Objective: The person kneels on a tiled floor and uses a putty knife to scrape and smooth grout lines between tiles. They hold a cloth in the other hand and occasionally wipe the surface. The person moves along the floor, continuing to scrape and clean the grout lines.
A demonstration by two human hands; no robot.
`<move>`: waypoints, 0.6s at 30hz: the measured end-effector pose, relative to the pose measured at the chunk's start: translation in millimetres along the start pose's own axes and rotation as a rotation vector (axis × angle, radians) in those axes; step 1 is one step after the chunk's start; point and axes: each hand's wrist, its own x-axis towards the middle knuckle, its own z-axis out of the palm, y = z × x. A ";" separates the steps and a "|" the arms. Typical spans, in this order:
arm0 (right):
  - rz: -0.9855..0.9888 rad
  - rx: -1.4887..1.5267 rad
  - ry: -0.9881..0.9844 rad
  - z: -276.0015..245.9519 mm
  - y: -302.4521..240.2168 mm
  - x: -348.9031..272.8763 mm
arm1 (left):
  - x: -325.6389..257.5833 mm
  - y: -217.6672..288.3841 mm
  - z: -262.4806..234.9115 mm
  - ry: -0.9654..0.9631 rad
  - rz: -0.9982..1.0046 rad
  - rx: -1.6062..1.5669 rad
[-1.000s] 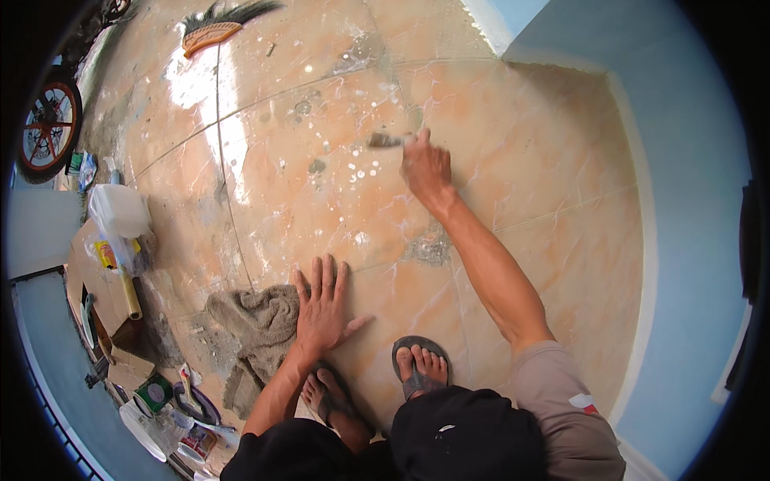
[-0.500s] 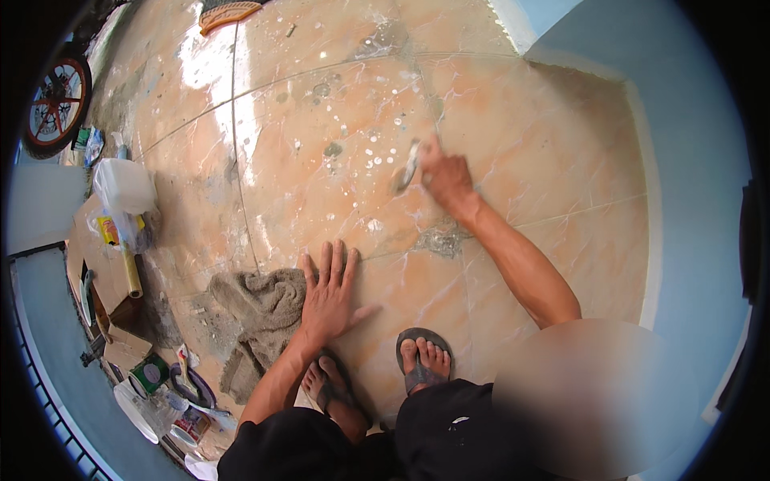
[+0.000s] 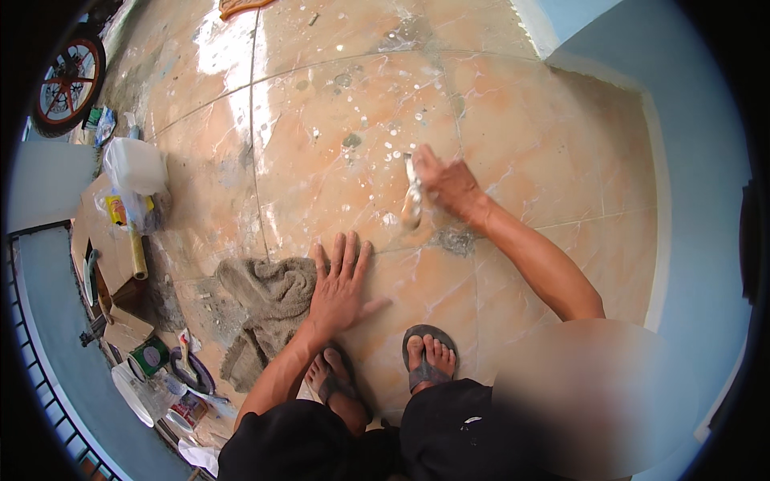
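My right hand (image 3: 455, 191) is closed on a slim, white-smeared scraper (image 3: 413, 196), blurred by motion, its exact form hard to make out. It is held low over the tiled floor (image 3: 545, 160), beside scattered white paint spots (image 3: 392, 147). Whether its tip touches the tile I cannot tell. With fingers spread, my left hand (image 3: 340, 295) rests flat on the floor, holding nothing. A crumpled brown-grey rag (image 3: 269, 293) lies just left of it, against the hand and wrist.
Along the left stand a white plastic container (image 3: 136, 166), cardboard (image 3: 104, 232), a green can (image 3: 150, 357) and a brush (image 3: 184, 353). A wheel with orange spokes (image 3: 68, 80) is at far left. A blue wall (image 3: 694, 200) bounds the right. My sandalled feet (image 3: 429, 361) are near.
The scraper has swung round in my right hand, its lower end now nearer my feet. My left hand stays flat on the floor. The whole view has shifted slightly.
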 end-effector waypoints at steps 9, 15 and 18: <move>0.125 0.013 -0.093 -13.8 21.6 15.3 | 0.3 2.9 -6.9 -0.010 -0.012 -0.050; 0.126 -0.015 -0.140 -15.8 25.9 24.2 | 0.3 0.1 -3.6 -0.004 -0.006 -0.049; 0.141 -0.057 -0.142 -21.5 37.5 19.6 | 2.4 3.2 -7.4 -0.023 -0.017 -0.047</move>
